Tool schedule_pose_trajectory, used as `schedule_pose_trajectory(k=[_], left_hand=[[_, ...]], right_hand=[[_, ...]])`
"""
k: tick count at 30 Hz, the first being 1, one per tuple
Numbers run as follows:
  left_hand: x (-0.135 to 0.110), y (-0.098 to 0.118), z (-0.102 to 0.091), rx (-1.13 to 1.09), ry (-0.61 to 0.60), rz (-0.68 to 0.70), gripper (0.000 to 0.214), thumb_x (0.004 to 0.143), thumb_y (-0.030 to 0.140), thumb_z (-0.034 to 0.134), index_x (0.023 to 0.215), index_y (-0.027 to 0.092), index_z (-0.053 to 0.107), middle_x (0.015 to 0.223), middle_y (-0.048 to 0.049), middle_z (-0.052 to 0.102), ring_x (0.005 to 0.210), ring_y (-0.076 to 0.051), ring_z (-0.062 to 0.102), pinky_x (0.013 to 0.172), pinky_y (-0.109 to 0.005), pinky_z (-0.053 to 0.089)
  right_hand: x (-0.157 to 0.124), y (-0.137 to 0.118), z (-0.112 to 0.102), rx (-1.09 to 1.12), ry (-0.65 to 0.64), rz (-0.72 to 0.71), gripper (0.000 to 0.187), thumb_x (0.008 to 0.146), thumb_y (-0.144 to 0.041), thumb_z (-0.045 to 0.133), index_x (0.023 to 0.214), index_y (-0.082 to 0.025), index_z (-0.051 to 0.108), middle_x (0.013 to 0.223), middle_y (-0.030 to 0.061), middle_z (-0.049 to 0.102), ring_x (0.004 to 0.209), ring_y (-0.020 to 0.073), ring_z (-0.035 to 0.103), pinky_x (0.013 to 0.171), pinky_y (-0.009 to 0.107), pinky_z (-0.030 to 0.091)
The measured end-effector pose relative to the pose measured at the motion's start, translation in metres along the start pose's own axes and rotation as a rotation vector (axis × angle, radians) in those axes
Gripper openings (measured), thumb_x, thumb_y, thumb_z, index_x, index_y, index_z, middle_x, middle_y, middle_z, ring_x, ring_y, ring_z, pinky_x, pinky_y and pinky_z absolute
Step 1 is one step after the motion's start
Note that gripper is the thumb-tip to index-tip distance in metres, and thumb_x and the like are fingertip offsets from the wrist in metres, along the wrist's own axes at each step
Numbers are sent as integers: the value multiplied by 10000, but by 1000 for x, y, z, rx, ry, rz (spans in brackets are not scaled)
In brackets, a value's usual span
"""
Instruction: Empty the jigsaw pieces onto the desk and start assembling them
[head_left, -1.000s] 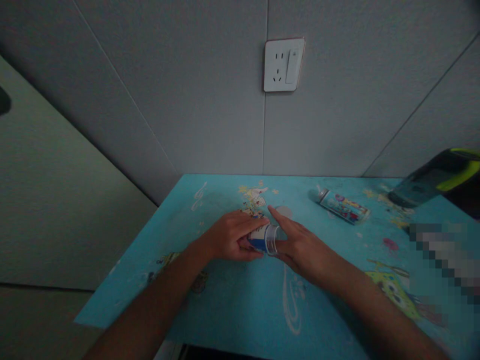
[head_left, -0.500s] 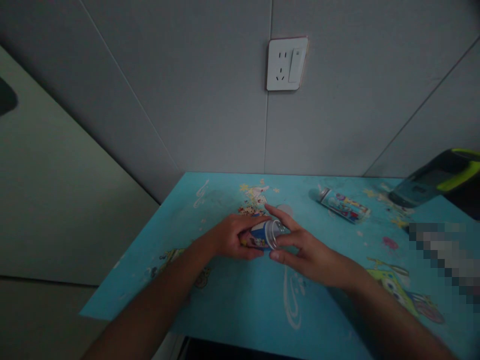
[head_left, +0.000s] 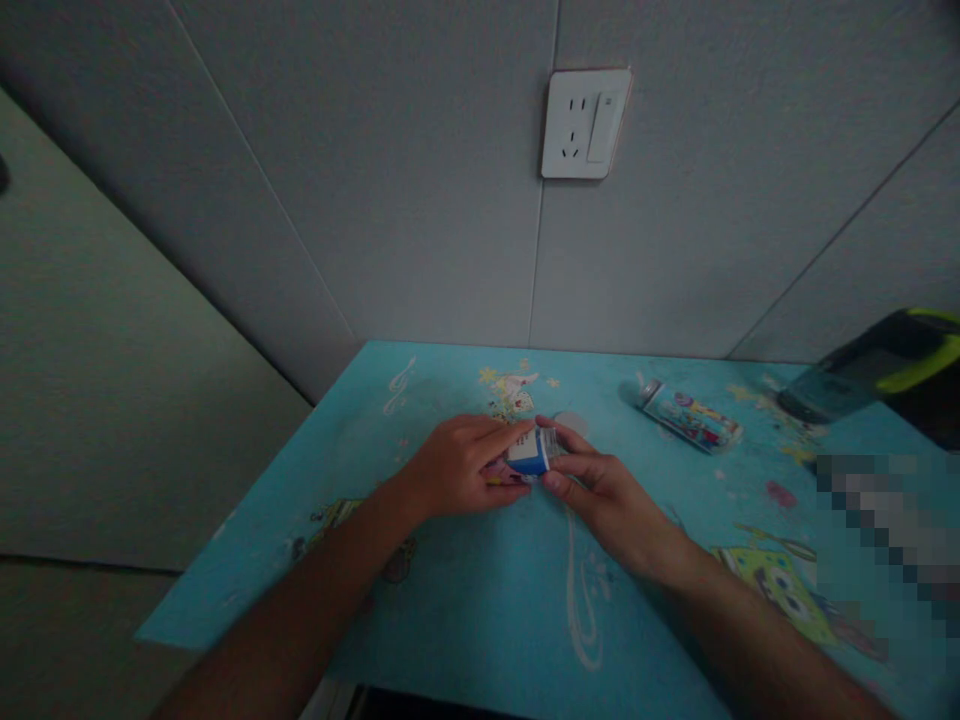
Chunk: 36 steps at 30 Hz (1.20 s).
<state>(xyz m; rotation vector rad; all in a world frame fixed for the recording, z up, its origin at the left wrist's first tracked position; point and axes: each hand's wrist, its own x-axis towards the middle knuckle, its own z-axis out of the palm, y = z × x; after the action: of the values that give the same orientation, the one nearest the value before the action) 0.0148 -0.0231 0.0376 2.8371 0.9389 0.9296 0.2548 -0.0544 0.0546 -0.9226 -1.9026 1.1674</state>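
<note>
A small bottle-shaped container with a blue, white and pink printed label lies on its side above the table, its clear end to the right. My left hand wraps round the labelled body, with the fingers over the top and the thumb below. At the clear end, my right hand is closed, its thumb and fingertips pressed around that part. The fingers hide much of the container. Behind my right fingers a pale round spot shows on the table; I cannot tell if it is a lid or print.
On the blue cartoon-printed table, a small printed tube-like pack lies to the right. A dark see-through bottle with a yellow-green strip stands tilted-looking at the far right. Behind is a grey wall with a socket plate.
The container has turned in my hands, so more of the blue and white label shows. My right fingers have closed in on its clear end. The view has shifted slightly.
</note>
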Motion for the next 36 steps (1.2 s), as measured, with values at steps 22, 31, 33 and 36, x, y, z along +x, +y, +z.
schedule_pose_trajectory(k=[22,31,33,36], left_hand=[[-7,-7,14,-519,127,-145,776,724,536,833,1369,209,549,1198,-125,697,1040,-280,696,891,-403,565],[-4,-2,9,-653,-45,-172,694,771,547,777,1320,159,605,1102,-95,718,939,-257,702,822,-343,559],[-4,-2,9,-665,-102,-188,697,772,562,767,1318,161,607,1076,-84,719,922,-253,693,820,-344,551],[-6,-4,8,-686,-152,-191,692,743,558,791,1289,166,628,1030,-65,719,881,-238,680,807,-331,539]], right_hand=[[-14,-19,-6,-847,250,-321,576,870,-49,520,1405,-254,580,1652,114,254,1431,401,372,1111,639,391],[-18,-26,-16,-481,41,-205,470,940,-147,533,1383,-290,595,1696,37,126,1526,342,237,1185,609,327],[-21,-29,-20,-302,-35,-196,389,996,-214,509,1352,-326,617,1680,2,207,1524,312,252,1195,597,316],[-20,-33,-24,-154,-80,-144,299,1040,-298,476,1257,-334,679,1645,-27,309,1516,283,274,1204,573,309]])
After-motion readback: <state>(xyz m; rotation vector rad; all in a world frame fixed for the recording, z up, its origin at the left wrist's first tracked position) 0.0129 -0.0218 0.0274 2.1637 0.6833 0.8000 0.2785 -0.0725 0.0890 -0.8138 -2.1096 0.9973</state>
